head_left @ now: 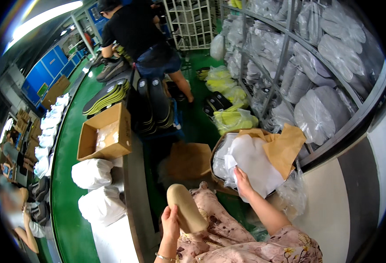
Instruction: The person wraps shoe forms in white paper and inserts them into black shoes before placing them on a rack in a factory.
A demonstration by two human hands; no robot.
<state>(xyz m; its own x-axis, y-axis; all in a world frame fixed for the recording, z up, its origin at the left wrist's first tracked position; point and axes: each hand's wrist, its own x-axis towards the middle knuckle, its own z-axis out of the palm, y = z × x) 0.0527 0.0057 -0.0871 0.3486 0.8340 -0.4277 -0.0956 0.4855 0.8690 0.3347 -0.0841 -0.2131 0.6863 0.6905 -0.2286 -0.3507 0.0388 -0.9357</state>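
My left hand (171, 222) grips a tan shoe insole (186, 207) by its lower end and holds it upright over my lap. My right hand (243, 183) reaches into a brown cardboard box (217, 151) at my right, fingers on a stack of white paper sheets (254, 166). Brown wrapping paper (285, 147) is folded back over the box's far side. My lap is covered by floral pink fabric.
A green conveyor belt (68, 206) at my left carries an open cardboard box (105, 133), white wrapped bundles (92, 173) and shoes. A person in black stands beyond stacked insoles (153, 105). Metal shelves (289, 65) at right hold bagged white insoles; yellow ones (234, 118) lie on the floor.
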